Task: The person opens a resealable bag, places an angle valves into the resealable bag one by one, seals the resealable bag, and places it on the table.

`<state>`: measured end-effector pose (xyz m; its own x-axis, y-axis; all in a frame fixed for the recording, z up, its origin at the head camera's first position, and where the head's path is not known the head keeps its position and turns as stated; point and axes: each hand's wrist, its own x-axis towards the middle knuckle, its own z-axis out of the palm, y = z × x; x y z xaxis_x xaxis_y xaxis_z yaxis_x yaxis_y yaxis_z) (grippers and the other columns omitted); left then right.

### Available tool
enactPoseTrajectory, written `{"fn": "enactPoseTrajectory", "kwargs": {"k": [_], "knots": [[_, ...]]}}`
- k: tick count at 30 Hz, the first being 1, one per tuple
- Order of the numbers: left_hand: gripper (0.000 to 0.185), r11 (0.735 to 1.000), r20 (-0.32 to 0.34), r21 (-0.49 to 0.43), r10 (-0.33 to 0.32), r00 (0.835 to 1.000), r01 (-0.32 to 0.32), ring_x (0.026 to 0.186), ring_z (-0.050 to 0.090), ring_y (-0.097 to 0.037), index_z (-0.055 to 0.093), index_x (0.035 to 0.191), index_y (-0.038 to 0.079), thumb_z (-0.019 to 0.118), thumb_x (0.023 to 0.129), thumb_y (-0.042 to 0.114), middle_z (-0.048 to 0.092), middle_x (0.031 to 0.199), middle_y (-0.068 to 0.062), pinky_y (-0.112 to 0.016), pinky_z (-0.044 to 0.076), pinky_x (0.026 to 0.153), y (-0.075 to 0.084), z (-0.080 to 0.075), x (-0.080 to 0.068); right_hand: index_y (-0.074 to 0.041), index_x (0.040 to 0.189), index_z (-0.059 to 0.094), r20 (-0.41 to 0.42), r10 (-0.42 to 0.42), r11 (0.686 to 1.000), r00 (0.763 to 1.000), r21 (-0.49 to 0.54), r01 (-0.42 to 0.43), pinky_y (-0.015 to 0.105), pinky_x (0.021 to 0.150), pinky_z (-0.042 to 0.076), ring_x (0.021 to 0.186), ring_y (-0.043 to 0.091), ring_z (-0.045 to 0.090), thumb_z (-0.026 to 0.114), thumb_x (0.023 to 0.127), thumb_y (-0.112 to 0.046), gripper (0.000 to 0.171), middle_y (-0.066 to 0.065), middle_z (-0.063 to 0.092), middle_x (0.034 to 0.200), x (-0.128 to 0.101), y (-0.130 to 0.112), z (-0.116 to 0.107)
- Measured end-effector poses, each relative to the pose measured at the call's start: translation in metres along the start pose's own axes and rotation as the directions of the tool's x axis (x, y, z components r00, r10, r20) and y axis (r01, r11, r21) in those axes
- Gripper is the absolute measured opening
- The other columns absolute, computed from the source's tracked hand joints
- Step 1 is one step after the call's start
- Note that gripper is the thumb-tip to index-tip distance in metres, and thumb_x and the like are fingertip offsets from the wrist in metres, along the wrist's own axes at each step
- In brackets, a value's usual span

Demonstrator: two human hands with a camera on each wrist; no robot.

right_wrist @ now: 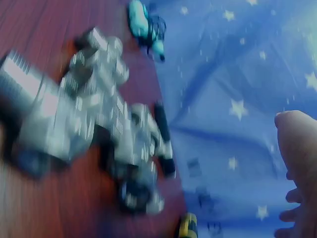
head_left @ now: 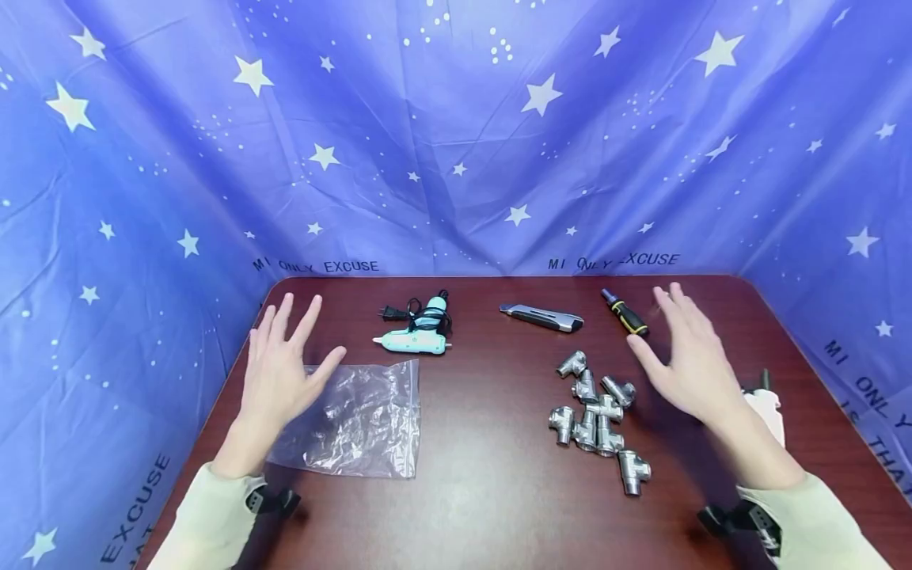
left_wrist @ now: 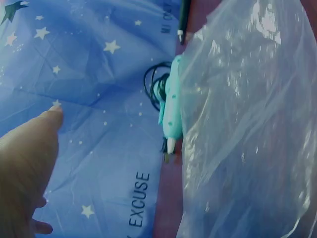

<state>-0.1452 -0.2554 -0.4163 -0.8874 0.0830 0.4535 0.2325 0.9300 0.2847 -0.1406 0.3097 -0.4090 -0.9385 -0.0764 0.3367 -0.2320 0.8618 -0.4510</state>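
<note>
A thin blue cloth (head_left: pixel 456 134) with pale stars hangs creased behind and at both sides; along its hem the printed words "MI ONLY EXCUSE" can be read, twice at the back and again in part at the sides. Below it lies the table (head_left: pixel 484 491), a smooth, glossy, dark red-brown top with rounded far corners. On its left part a clear plastic bag (head_left: pixel 356 419) lies flat and crinkled, roughly rectangular, shiny where light catches the folds; the left hand (head_left: pixel 281 372) hovers at the bag's near-left corner, fingers straight and spread, holding nothing. The right hand (head_left: pixel 687 360) is raised just right of the metal pipe fittings (head_left: pixel 597 416), fingers straight and loosely together, holding nothing; the fittings are short silvery T-shaped pieces with threaded ends, heaped together right of centre and pointing every way. Behind the bag lies a mint-green glue gun (head_left: pixel 420 336), its long axis left to right, black cord coiled on it; farther right lies a grey and black utility knife (head_left: pixel 545 318), also lengthwise across; then a small black and yellow screwdriver (head_left: pixel 625 313), angled with one end toward the far edge.
</note>
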Motion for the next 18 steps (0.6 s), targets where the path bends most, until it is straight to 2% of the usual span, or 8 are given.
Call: {"fn": "enactPoseTrajectory", "kwargs": {"k": [3,6,12,15,18], "knots": [[0.083,0.997,-0.062,-0.075,-0.001,0.998,-0.004,0.15,0.039,-0.055,0.044,0.163,0.024,0.08,0.09,0.039,0.043,0.164,-0.027,-0.075,0.037,0.116,0.005,0.006,-0.003,-0.006,0.166,0.032,-0.013,-0.047,0.998,0.999,0.03,0.047,0.074,0.122,0.027,0.154,0.055,0.032,0.069,0.102,-0.034,0.08,0.027,0.03,0.171,0.003,-0.022,0.008],[0.079,0.989,-0.114,-0.151,-0.012,0.993,-0.005,0.145,0.048,-0.051,0.05,0.16,0.02,0.083,0.089,0.032,0.051,0.159,-0.025,-0.07,0.045,0.111,0.012,0.01,-0.004,-0.006,0.163,0.039,-0.035,-0.089,0.995,0.995,0.052,0.09,0.07,0.117,0.037,0.146,0.051,0.045,0.072,0.101,-0.029,0.074,0.027,0.046,0.162,0.007,-0.044,0.018],[0.066,0.968,-0.189,-0.25,-0.009,0.982,-0.039,0.132,0.062,-0.044,0.063,0.149,0.014,0.085,0.088,0.026,0.067,0.142,-0.022,-0.064,0.051,0.107,0.027,0.015,-0.005,-0.006,0.151,0.055,-0.072,-0.146,0.984,0.987,0.091,0.153,0.064,0.109,0.048,0.135,0.044,0.059,0.075,0.098,-0.022,0.06,0.023,0.062,0.146,0.018,-0.076,0.034],[0.061,0.959,-0.193,-0.276,0.005,0.981,-0.059,0.125,0.067,-0.043,0.069,0.143,0.011,0.087,0.086,0.024,0.072,0.134,-0.021,-0.063,0.055,0.102,0.035,0.018,-0.007,-0.005,0.143,0.063,-0.077,-0.186,0.974,0.98,0.117,0.194,0.056,0.098,0.056,0.115,0.036,0.071,0.078,0.095,-0.019,0.052,0.019,0.071,0.131,0.023,-0.088,0.042],[0.055,0.955,-0.178,-0.287,0.03,0.984,-0.081,0.118,0.072,-0.041,0.074,0.136,0.01,0.088,0.084,0.023,0.076,0.127,-0.02,-0.06,0.059,0.096,0.044,0.023,-0.009,-0.003,0.133,0.068,-0.056,-0.236,0.957,0.97,0.157,0.242,0.049,0.086,0.06,0.095,0.026,0.075,0.079,0.094,-0.016,0.043,0.014,0.075,0.115,0.026,-0.101,0.053]]}}
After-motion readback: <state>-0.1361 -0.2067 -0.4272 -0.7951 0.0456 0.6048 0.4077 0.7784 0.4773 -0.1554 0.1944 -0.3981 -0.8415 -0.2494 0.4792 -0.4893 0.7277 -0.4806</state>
